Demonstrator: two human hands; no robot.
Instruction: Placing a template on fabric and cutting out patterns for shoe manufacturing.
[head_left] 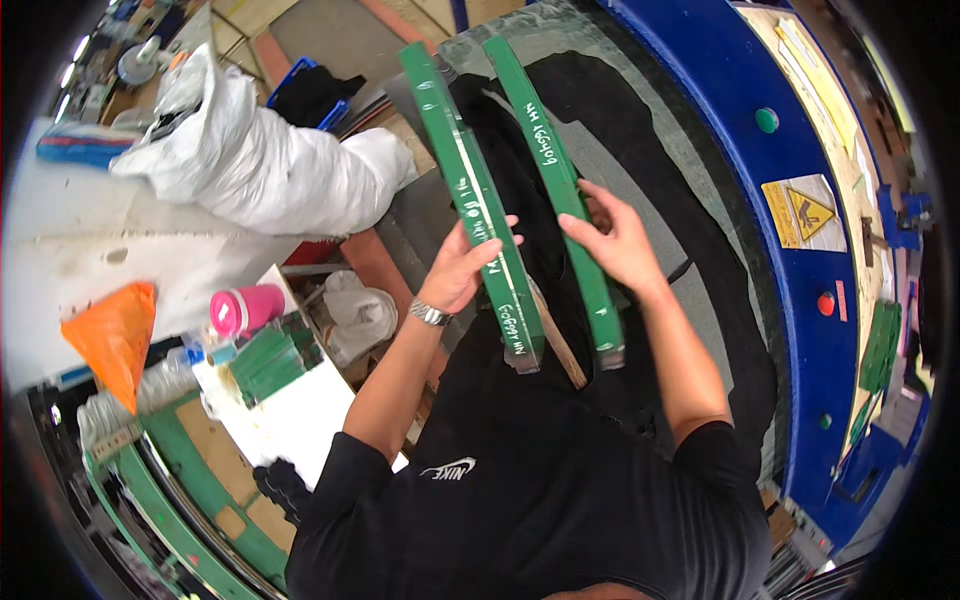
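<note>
Two long, narrow green bars with white handwriting are held side by side in front of me, above a grey work surface [625, 180]. My left hand [462, 265], with a metal watch on its wrist, is closed around the left green bar [447, 140], thumb across its face. Closed on the right green bar [530, 115] is my right hand [622, 245], its thumb on top and fingers at the far side. The bars are apart. Beneath them black fabric [605, 80] lies spread over the surface, and a wooden strip [560, 340] shows between their near ends.
A blue machine frame [720, 110] with green and red buttons and a yellow warning sign [805, 212] curves along the right. To the left are a large white sack [260, 160], an orange bag [120, 335], a pink cup [245, 310] and flat green pieces [275, 365].
</note>
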